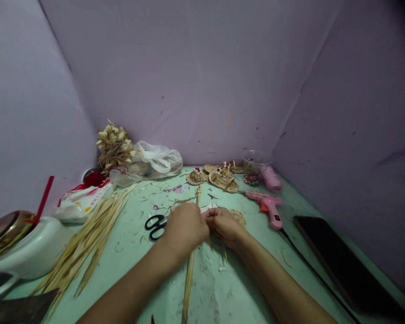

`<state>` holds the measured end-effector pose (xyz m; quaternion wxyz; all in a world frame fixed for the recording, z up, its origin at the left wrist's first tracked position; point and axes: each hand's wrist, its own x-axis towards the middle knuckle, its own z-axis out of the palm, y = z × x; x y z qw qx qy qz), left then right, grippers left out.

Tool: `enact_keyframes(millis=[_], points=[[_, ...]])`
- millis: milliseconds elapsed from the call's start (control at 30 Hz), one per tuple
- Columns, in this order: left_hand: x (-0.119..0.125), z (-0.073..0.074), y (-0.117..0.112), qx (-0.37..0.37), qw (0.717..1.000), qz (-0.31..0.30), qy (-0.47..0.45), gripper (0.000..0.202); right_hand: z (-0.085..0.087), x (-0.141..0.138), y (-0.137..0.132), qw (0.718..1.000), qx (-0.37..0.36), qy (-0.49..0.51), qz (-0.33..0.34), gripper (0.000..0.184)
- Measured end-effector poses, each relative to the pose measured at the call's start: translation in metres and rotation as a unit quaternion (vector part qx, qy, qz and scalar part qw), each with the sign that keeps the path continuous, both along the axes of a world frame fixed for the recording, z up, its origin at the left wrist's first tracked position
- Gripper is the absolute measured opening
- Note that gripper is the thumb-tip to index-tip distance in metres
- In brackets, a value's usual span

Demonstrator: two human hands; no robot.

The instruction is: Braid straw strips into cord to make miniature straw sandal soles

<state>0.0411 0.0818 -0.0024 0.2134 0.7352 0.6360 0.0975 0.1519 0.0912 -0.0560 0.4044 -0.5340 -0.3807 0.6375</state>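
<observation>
My left hand (189,225) is closed, its back toward me, over the middle of the table. Its fingertips meet those of my right hand (222,225), which is pinched. What the fingers hold is mostly hidden; a thin strand end shows just below them. A long dried straw strip (188,288) runs under my left hand toward the near edge. Thin braided straw (185,200) lies just beyond that hand. Black-handled scissors (155,226) lie left of it, partly covered. A coiled woven straw piece (238,218) sits behind my right hand.
Straw strips (87,243) and a white mug (37,247) stand left. Farther back are dried husks (113,146), a plastic bag (160,157) and small woven slippers (222,181). At right are a pink glue gun (265,202), pink thread spool (271,178) and black phone (344,265).
</observation>
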Motion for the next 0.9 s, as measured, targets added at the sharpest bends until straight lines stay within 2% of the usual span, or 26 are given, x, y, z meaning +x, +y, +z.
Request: enact_keyframes(millis=[33, 67, 133, 200, 267, 367, 633, 733, 900], points=[[-0.005, 0.001, 0.008, 0.02, 0.999, 0.023, -0.03, 0.018, 0.001, 0.001, 0.0, 1.0, 0.002, -0.003, 0.007, 0.006], [-0.01, 0.001, 0.015, -0.008, 0.996, 0.042, -0.081, 0.017, 0.002, 0.001, 0.0, 1.0, 0.004, -0.006, 0.012, 0.005], [-0.015, -0.005, 0.026, -0.141, 0.967, 0.071, -0.201, 0.015, 0.004, 0.002, 0.0, 1.0, 0.008, -0.012, 0.022, 0.005], [-0.015, -0.014, 0.031, -0.247, 0.916, 0.071, -0.308, 0.011, 0.005, 0.003, 0.0, 0.999, 0.01, -0.014, 0.028, 0.004], [-0.013, -0.022, 0.032, -0.287, 0.879, 0.072, -0.373, 0.01, 0.005, 0.004, 0.0, 0.999, 0.016, -0.016, 0.033, 0.004], [-0.012, -0.029, 0.031, -0.309, 0.861, 0.083, -0.396, 0.011, 0.002, 0.005, 0.002, 0.998, 0.037, -0.046, 0.034, 0.006], [-0.013, -0.035, 0.031, -0.311, 0.863, 0.059, -0.394, 0.012, -0.003, 0.01, 0.005, 0.989, 0.082, -0.112, 0.053, 0.005], [-0.01, -0.035, 0.028, -0.284, 0.882, 0.071, -0.37, 0.011, -0.005, 0.013, 0.006, 0.981, 0.096, -0.158, 0.06, 0.006], [-0.002, -0.037, 0.022, -0.196, 0.926, 0.087, -0.311, 0.013, -0.008, 0.014, 0.006, 0.954, 0.13, -0.264, 0.061, 0.003]])
